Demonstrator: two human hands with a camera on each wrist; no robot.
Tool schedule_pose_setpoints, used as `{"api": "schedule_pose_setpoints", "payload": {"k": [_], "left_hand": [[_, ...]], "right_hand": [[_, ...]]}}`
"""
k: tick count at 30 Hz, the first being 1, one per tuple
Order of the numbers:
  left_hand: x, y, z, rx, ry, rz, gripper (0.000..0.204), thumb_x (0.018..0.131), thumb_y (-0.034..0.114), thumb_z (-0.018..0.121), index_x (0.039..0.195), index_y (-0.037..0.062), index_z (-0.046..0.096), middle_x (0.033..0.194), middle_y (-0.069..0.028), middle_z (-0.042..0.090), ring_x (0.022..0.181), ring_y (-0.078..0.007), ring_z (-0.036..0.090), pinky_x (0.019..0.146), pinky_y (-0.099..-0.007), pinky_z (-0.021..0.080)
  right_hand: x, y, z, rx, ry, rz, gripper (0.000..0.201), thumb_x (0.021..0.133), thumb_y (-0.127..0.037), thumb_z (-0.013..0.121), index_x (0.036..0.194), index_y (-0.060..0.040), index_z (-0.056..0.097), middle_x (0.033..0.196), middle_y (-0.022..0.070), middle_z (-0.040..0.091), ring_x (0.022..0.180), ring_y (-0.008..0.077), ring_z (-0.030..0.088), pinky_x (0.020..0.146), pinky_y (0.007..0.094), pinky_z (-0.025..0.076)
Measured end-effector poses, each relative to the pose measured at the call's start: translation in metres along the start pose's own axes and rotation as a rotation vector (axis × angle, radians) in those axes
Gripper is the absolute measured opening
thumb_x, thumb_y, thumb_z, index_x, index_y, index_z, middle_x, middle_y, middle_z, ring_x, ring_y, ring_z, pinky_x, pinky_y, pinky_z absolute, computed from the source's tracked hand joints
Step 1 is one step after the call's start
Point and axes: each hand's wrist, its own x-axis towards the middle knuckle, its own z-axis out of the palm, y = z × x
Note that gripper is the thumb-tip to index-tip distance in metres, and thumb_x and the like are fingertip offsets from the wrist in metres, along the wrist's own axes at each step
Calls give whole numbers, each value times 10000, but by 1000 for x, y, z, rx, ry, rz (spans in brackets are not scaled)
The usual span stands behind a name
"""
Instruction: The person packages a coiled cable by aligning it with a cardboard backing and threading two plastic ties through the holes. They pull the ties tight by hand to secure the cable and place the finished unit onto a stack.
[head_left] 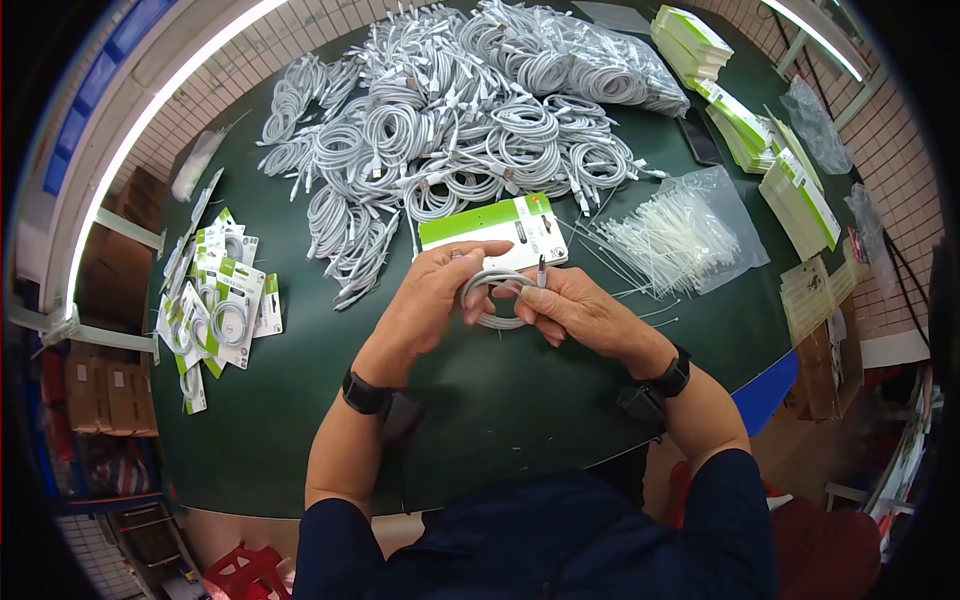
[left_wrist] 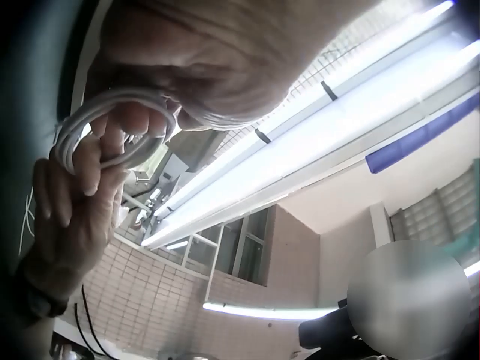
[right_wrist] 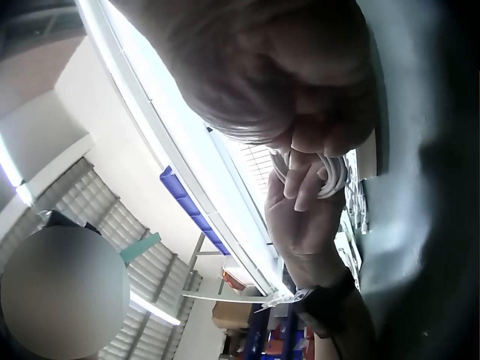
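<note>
A light grey charging cable [head_left: 503,322], wound into a small coil, is held between both hands above the near middle of the table. My left hand [head_left: 432,292] grips the left side of the coil, thumb on top. On the other side, my right hand [head_left: 585,310] pinches the coil, and a cable plug [head_left: 542,270] sticks up beside its thumb. The left wrist view shows the loops of the coil [left_wrist: 66,142] with fingers reaching through and round them. Just beyond the hands lies a green and white packaging card [head_left: 480,221], partly covered by the left hand.
A large heap of coiled grey cables [head_left: 390,130] covers the table's far side. Packed cable cards [head_left: 232,325] lie at left. White cable ties [head_left: 660,240] spill from a plastic bag at right, with a dark phone [head_left: 699,138] and stacks of green-white cards [head_left: 742,130] behind.
</note>
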Motion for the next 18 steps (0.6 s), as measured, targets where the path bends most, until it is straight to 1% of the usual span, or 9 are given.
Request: {"api": "schedule_pose_setpoints", "payload": {"k": [1,4,6,7,10,11,14,15,18], "left_hand": [[-2,1,2,-47,20,-13,483,1123,320,522,1343,-88,656,620,7,562,504,-94,490,674,-279,536],[-6,-1,8,-133,53,-34,412,1100,307,601,1244,-66,701,613,32,522,511,-68,436,679,-291,524],[-2,-11,6,-121,32,-18,359,1080,287,655,1178,-52,720,613,48,494,512,-51,398,682,-296,518],[-1,-13,7,-185,37,-7,296,1059,229,687,1150,-50,727,609,66,464,505,-44,388,673,-284,503],[1,-21,6,-165,75,19,304,1047,262,708,1124,-23,777,582,78,477,511,-37,379,665,-287,483],[2,-24,3,-137,68,42,261,1037,219,715,1102,-25,780,637,54,569,523,-35,417,667,-283,496],[4,-24,11,-30,158,54,232,1017,157,725,1133,-42,754,709,19,631,555,-44,481,662,-255,504],[5,-25,13,28,135,56,288,946,107,766,1195,-33,732,850,-26,715,651,-60,579,663,-257,513],[1,-33,9,311,43,145,404,874,72,760,1260,-27,695,924,-36,731,726,-85,629,666,-258,516]], "right_hand": [[0,-1,-2,-21,-13,14,342,1148,-293,518,1143,9,678,806,-19,611,577,46,502,545,211,435],[-1,2,-5,-116,-69,35,372,1145,-295,527,1292,13,674,855,-4,640,600,45,522,546,212,445],[-2,1,-6,-12,-10,26,363,1142,-297,534,1284,6,676,867,0,649,603,45,528,545,211,451],[-3,1,-6,40,20,26,359,1141,-298,537,1280,3,677,873,3,653,605,45,530,545,210,454],[-1,-1,-4,54,81,-35,352,1141,-300,538,1243,6,678,879,7,657,608,43,534,539,208,456],[0,4,-3,44,100,-33,323,1137,-275,541,1217,7,676,873,8,649,600,43,538,536,207,458],[1,3,-2,-55,97,51,282,1127,-247,544,1165,2,670,862,13,637,588,49,539,537,210,463],[4,8,-6,-104,55,60,256,1108,-249,564,1078,-10,649,850,13,625,580,62,546,539,225,471],[4,6,-20,-171,-148,152,276,1091,-271,587,991,-18,631,844,15,625,582,76,554,536,241,472]]}}
